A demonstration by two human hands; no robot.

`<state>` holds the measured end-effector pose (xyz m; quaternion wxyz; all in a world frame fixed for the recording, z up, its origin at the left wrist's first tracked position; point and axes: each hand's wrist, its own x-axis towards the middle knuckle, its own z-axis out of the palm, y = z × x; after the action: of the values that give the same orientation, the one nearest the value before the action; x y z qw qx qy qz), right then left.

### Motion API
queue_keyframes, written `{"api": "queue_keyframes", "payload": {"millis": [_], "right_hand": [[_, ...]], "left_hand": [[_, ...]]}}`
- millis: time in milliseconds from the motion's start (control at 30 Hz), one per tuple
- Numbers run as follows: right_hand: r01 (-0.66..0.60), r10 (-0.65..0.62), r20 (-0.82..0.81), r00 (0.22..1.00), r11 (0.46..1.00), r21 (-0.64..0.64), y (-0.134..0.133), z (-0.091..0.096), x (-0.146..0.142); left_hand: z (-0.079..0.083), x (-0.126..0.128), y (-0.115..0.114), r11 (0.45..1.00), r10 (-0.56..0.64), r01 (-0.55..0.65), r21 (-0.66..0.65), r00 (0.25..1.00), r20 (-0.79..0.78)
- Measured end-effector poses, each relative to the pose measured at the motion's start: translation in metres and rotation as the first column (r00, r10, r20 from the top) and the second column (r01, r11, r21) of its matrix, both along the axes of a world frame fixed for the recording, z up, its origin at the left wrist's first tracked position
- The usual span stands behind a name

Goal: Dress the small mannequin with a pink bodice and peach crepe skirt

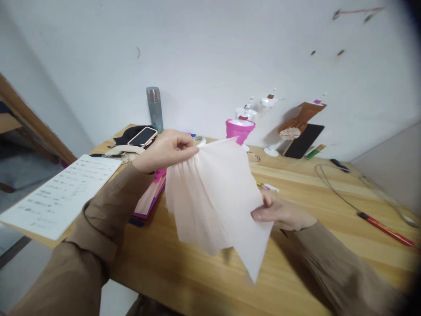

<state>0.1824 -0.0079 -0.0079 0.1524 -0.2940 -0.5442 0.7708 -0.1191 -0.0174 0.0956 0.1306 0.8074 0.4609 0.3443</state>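
A pale pink sheet of crepe paper point(215, 199) hangs above the wooden table point(305, 193), gathered into folds at its upper left corner. My left hand point(164, 149) pinches that gathered corner, fingers closed on it. My right hand point(279, 213) grips the sheet's right edge, thumb on top, just above the table. Under my left arm lies a stack of pink and purple paper sheets point(149, 199).
A printed sheet point(62, 193) lies at the table's left edge. Behind it are a phone point(143, 136) on a black pouch and a grey bottle point(154, 107). A pink cup point(240, 129), a brown paper figure point(299, 120) and a red-handled tool point(384, 228) sit toward the back and right.
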Motion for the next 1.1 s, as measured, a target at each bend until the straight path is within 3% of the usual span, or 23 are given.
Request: {"api": "queue_keyframes", "payload": {"millis": [433, 633, 800, 900, 1000, 1100], "right_hand": [[-0.036, 0.034, 0.019, 0.999, 0.993, 0.117, -0.005, -0.025, -0.011], [0.137, -0.133, -0.035, 0.99, 0.983, 0.124, -0.002, -0.031, -0.019], [0.16, -0.153, -0.069, 0.986, 0.982, 0.104, -0.006, -0.029, -0.019], [0.115, -0.121, 0.019, 0.992, 0.973, 0.198, -0.01, -0.025, -0.023], [0.123, -0.178, 0.144, 0.973, 0.937, 0.328, -0.014, -0.02, -0.027], [0.115, -0.19, 0.174, 0.966, 0.922, 0.37, -0.018, -0.016, -0.03]], "left_hand": [[-0.002, -0.002, 0.005, 0.996, 0.087, -0.088, -0.003, 0.995, -0.046], [0.0, -0.006, 0.005, 0.994, 0.099, -0.103, -0.046, 0.992, -0.071], [0.002, -0.01, 0.005, 0.994, 0.091, -0.096, -0.054, 0.992, -0.088], [0.002, -0.01, 0.006, 0.993, 0.096, -0.103, -0.057, 0.99, -0.103], [0.002, -0.01, 0.006, 0.992, 0.102, -0.109, -0.058, 0.988, -0.12], [0.002, -0.01, 0.005, 0.994, 0.093, -0.101, -0.052, 0.988, -0.125]]}}
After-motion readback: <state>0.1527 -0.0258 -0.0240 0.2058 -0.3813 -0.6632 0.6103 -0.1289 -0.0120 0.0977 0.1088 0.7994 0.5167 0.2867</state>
